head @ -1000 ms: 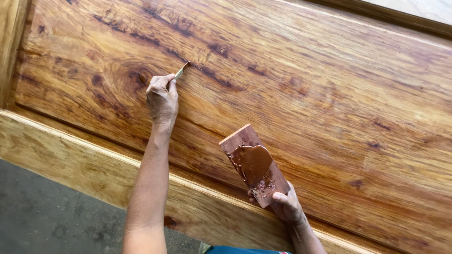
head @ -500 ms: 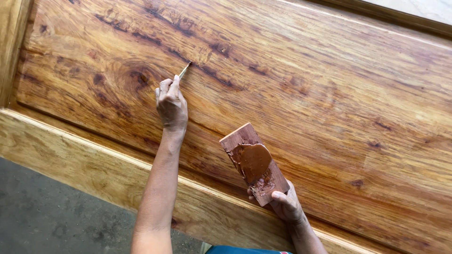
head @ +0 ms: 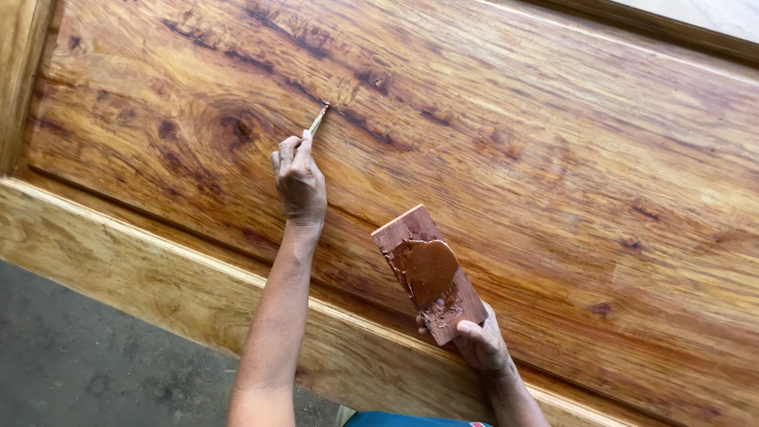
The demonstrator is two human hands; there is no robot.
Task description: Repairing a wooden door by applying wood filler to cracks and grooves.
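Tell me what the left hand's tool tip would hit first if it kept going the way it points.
The left hand aims its thin tool up and right; the tip seems already at a dark grain crack in the wooden panel, so it would probably meet that first.

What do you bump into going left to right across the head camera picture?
Grey floor → left hand holding a thin tool → small wooden block smeared with brown filler → right hand gripping it → bare grain of the big wooden panel.

Both forearms bare, no sleeves, no gloves or watch afaict. Left hand, right hand bare too. Teal garment at bottom edge w/ tiny red bit.
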